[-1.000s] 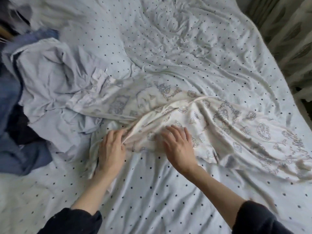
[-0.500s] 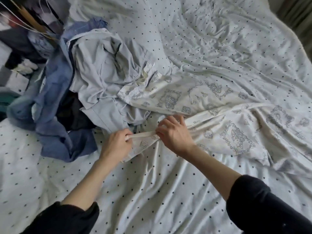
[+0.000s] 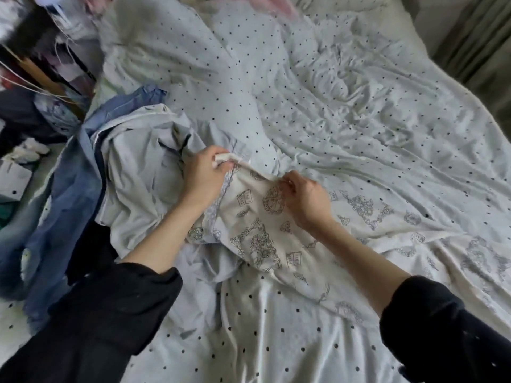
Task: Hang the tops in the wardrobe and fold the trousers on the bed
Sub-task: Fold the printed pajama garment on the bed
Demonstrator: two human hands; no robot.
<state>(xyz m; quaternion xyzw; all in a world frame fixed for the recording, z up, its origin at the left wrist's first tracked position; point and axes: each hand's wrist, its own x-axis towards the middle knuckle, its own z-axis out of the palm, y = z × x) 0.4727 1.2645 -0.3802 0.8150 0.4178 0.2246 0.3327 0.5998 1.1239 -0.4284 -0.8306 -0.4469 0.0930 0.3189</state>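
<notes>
Cream trousers point(image 3: 265, 233) with a grey line-drawing print lie across the dotted bed sheet point(image 3: 359, 111), running off to the right. My left hand point(image 3: 203, 175) grips one end of their top edge, lifted off the bed. My right hand point(image 3: 305, 200) pinches the same edge a short way to the right, so the cloth stretches between both hands. A pale grey top point(image 3: 141, 167) lies crumpled just left of my left hand. Under it sit a blue denim garment point(image 3: 69, 194) and a black garment point(image 3: 91, 244).
The left side of the bed borders clutter: white wire hangers point(image 3: 33, 87), dark clothes and a white box point(image 3: 13, 175). A pink item point(image 3: 265, 2) lies at the head of the bed. Greenish curtains point(image 3: 475, 37) hang at the far right.
Both hands went from lying on the trousers to gripping their top edge and lifting it up and toward the grey top. The camera has swung left and up the bed.
</notes>
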